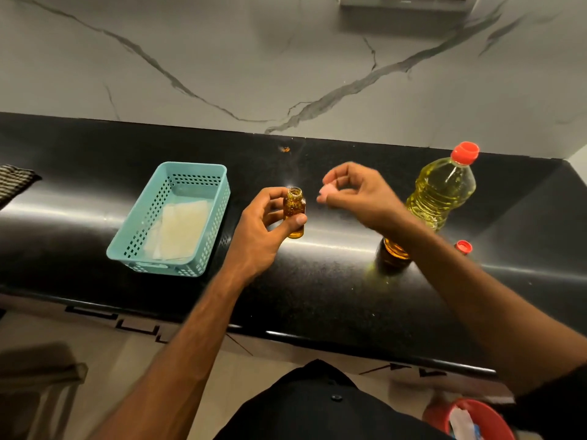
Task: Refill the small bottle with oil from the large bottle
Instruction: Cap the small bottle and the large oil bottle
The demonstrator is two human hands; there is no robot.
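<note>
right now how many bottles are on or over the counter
3. The small bottle is held in the left hand, uncapped. The large bottle with a red cap stands at right. A third amber bottle stands mostly hidden behind the right forearm.

the black counter [317, 290] was a glossy, speckled slab that ran along a white marble-veined wall. a teal perforated basket [139, 236] stood on it, with pale folded sheets lying inside. well to the right of the basket stood the large bottle [441, 192], upright, full of yellow oil, its red cap on. in front of the large bottle stood a darker amber bottle [394, 252], partly hidden by a forearm. far to the left of the basket a striped cloth [14, 182] lay on the counter's edge.
</note>
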